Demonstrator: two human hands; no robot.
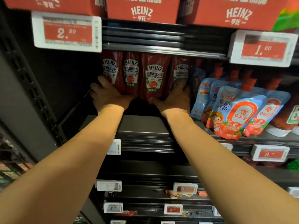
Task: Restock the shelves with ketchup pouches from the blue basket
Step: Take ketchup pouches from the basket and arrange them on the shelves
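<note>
Several dark red Heinz ketchup pouches [153,76] stand upright in a row at the left end of the dark shelf [142,125]. My left hand [107,94] presses against the left side of the row, fingers wrapped on the outer pouch. My right hand [174,98], a ring on one finger, clasps the right side, thumb under the front pouch. Together the hands squeeze the row between them. The blue basket is out of view.
Blue-and-red ketchup pouches [234,112] lean on the same shelf just right of my right hand. Red Heinz cartons [142,10] sit on the shelf above, with price tags [67,32] hanging below. The black shelving upright [32,88] stands to the left. Lower shelves carry more price tags.
</note>
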